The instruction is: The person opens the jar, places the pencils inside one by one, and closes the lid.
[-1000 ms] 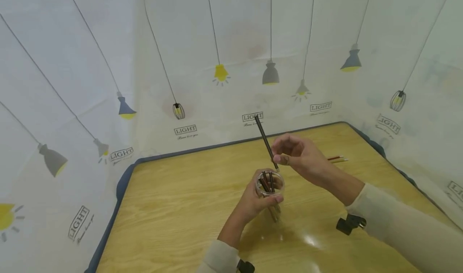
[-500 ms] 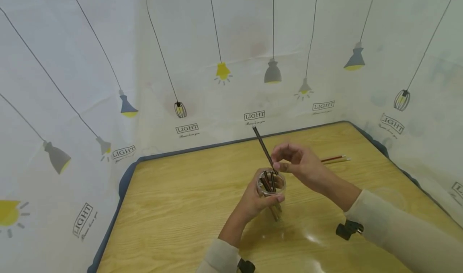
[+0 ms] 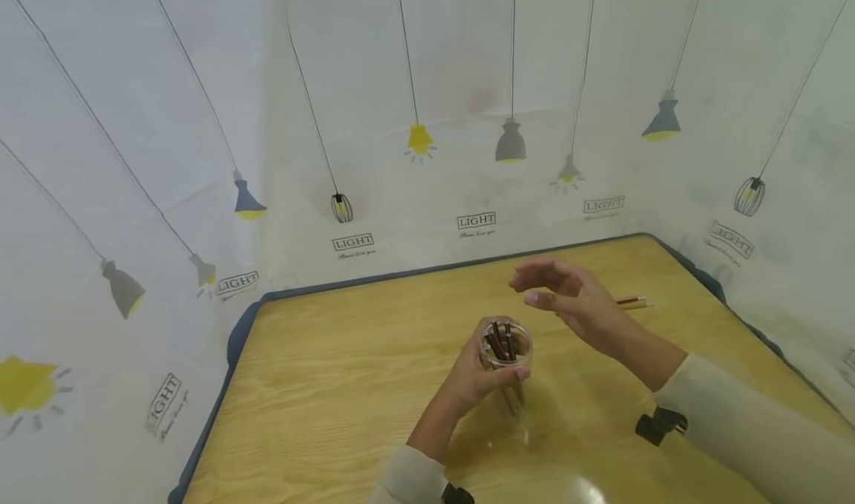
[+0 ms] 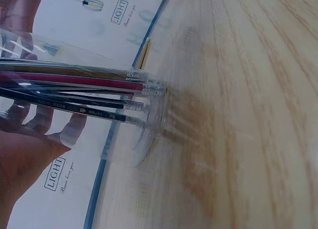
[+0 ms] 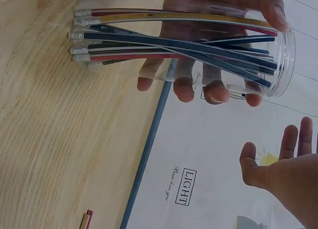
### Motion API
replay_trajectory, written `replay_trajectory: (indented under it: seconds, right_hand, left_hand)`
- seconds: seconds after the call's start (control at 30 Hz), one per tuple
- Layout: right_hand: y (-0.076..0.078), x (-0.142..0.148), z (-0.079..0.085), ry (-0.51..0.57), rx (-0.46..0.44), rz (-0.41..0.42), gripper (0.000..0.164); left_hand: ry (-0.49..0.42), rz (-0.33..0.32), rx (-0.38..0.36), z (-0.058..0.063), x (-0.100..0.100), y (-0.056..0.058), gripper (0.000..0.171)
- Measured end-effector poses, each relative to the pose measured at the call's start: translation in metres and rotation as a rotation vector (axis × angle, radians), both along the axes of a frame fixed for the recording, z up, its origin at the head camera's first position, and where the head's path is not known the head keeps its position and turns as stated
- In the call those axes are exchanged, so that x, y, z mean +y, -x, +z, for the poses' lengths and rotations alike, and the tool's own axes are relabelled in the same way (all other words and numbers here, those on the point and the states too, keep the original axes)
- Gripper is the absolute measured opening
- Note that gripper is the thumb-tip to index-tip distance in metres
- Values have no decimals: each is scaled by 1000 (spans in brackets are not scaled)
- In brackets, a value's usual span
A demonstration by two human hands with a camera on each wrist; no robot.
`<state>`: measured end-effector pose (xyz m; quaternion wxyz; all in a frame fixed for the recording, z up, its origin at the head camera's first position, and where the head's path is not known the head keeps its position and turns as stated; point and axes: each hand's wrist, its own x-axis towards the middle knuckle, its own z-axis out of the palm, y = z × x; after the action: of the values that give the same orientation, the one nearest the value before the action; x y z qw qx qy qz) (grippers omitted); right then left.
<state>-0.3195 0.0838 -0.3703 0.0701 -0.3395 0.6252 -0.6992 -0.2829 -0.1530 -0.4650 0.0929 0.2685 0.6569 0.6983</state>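
Note:
My left hand (image 3: pixel 467 381) grips a clear plastic jar (image 3: pixel 525 349), its fingers wrapped round the wall and the thumb at the front below the rim. Inside the jar, several pencils (image 5: pixel 174 42) in black, red and yellow lean across one another, eraser ends down in the right wrist view. The jar's base is close at the tabletop in the left wrist view. To the right of the jar and above its mouth, my right hand (image 3: pixel 588 311) is raised with nothing in it, thumb and fingers spread apart.
On the wooden table (image 3: pixel 320 393), a red pencil (image 3: pixel 628 300) and a yellow pencil (image 3: pixel 637 306) lie beyond my right hand. A white wall covering (image 3: pixel 427 192) printed with lamps encloses the back and sides. Dark blue edging (image 3: pixel 374 277) runs where it meets the table.
A black pencil that my right hand pinched above the jar has been lowered and let go into it. My right hand has moved up and right, away from the mouth. The left hand keeps its grip.

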Motion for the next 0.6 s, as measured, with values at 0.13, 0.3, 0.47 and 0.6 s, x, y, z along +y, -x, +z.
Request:
replay_trajectory:
  seconds: [0.13, 0.3, 0.47, 0.6]
  right_hand:
    - [-2, 1, 3, -6, 4, -8, 37]
    - [-4, 2, 5, -28, 9, -14, 36]
    - [-3, 3, 8, -39, 24, -24, 35]
    - [-2, 4, 9, -39, 33, -23, 34]
  left_hand:
    - [11, 7, -14, 0, -1, -1, 75]
    - [19, 17, -49, -2, -1, -1, 74]
    - [21, 21, -44, -1, -1, -1, 73]
    - [22, 17, -38, 2, -1, -1, 74]
